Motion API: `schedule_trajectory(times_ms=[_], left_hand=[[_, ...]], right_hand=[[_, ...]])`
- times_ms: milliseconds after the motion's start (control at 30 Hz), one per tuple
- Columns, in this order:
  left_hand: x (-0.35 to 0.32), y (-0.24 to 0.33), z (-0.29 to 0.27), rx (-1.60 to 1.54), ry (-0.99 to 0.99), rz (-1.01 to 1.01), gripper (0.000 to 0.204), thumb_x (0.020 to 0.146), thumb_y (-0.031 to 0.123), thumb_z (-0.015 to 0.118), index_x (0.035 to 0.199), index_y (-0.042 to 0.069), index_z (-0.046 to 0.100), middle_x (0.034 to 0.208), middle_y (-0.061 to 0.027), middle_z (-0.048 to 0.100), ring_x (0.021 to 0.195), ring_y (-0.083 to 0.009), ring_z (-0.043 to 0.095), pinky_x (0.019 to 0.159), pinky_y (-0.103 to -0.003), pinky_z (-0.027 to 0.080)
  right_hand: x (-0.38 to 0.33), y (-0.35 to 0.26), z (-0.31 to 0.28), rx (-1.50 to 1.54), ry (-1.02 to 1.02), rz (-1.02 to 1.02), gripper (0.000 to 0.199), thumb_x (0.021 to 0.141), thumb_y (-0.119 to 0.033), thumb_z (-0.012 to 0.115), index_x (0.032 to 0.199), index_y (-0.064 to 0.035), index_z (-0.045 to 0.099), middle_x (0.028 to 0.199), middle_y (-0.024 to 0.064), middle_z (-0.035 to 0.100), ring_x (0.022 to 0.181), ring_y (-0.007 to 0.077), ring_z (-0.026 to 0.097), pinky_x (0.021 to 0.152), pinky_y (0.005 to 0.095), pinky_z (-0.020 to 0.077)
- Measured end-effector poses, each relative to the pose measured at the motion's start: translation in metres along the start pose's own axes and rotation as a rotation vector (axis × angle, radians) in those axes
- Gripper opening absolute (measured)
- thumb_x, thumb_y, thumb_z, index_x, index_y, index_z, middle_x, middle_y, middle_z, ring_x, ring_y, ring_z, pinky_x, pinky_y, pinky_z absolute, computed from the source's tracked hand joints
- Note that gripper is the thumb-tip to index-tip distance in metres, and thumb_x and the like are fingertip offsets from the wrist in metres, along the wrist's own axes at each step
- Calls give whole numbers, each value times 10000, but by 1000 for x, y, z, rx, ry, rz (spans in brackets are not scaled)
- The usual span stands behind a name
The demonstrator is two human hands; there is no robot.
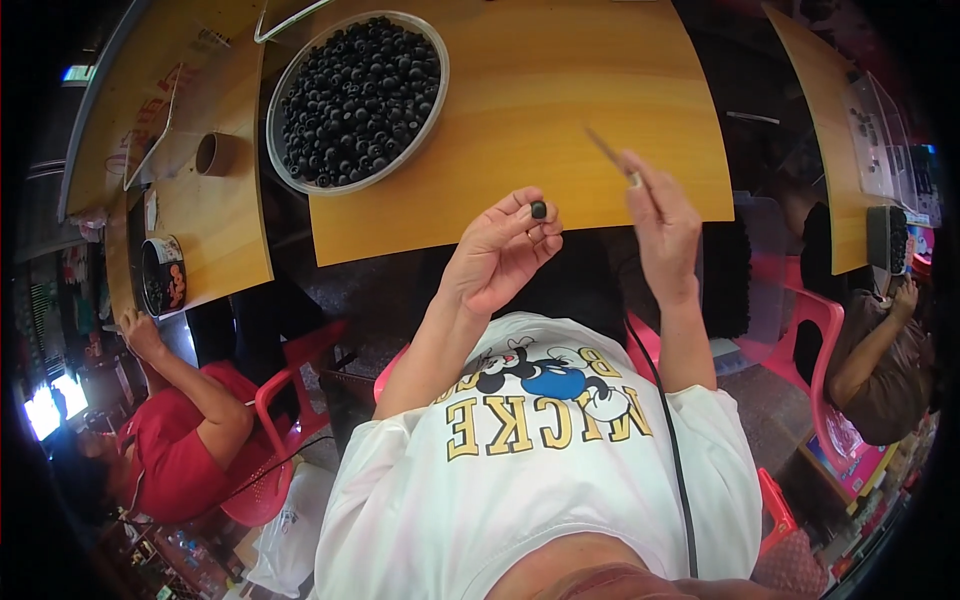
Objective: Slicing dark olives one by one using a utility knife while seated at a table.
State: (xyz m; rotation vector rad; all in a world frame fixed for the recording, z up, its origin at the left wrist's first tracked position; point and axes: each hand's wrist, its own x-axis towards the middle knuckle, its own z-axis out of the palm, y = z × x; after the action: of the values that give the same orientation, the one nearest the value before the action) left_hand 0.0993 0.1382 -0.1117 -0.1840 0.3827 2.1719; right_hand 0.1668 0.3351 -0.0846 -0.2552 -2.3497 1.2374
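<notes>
My left hand (500, 245) is raised above the near edge of the table and pinches a small round black piece (539, 210) between thumb and fingertips. To its right, my right hand (662, 215) grips a slim pointed tool (606, 148), its tip slanting up and to the left. Motion smears the tool, so its exact kind does not show. Tool and black piece are apart. Beyond my left hand stands a round translucent bowl (440, 105), heaped with many similar black pieces (360, 100).
The yellow wooden table (570, 90) ends just in front of me. On the left, a brown cup (215, 154) and a round tin (163, 275) stand on another table, near a person in red (190, 440). At the right, another person (875, 370) sits by a pink chair (815, 350).
</notes>
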Motion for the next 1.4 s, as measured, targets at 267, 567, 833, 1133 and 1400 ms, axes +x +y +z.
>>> schedule_trajectory(times_ms=[267,567,833,1133,1400], left_hand=[[0,-9,4,-8,137,21,219,920,59,598,1130,8,561,1003,-90,615,893,-174,617,855,-311,529],[2,-19,6,17,188,119,126,931,80,599,1051,42,608,965,-92,648,892,-175,647,815,-306,549],[2,-18,3,23,215,89,146,916,86,627,1058,57,611,976,-67,651,874,-166,650,784,-285,553],[0,-8,4,31,167,26,205,913,86,630,1108,25,607,1012,-92,654,879,-173,662,796,-286,559],[-3,-6,6,74,136,-9,198,898,66,644,1084,0,624,977,-112,661,881,-196,658,820,-301,560]], right_hand=[[-4,-20,31,15,-70,-233,333,690,64,719,987,-87,719,703,48,559,587,157,544,536,254,423],[-4,-13,34,-172,8,-518,336,639,-2,731,961,-100,722,691,40,595,572,201,582,508,308,449],[-1,-12,33,-179,-35,-578,339,647,-17,741,976,-94,714,681,37,595,565,195,572,502,315,432],[-1,-11,30,-133,-35,-577,353,641,-15,751,986,-85,715,682,31,608,567,189,584,499,302,431],[-2,-11,29,-103,-5,-631,380,629,-30,729,996,-130,724,696,3,607,562,173,573,483,291,421]])
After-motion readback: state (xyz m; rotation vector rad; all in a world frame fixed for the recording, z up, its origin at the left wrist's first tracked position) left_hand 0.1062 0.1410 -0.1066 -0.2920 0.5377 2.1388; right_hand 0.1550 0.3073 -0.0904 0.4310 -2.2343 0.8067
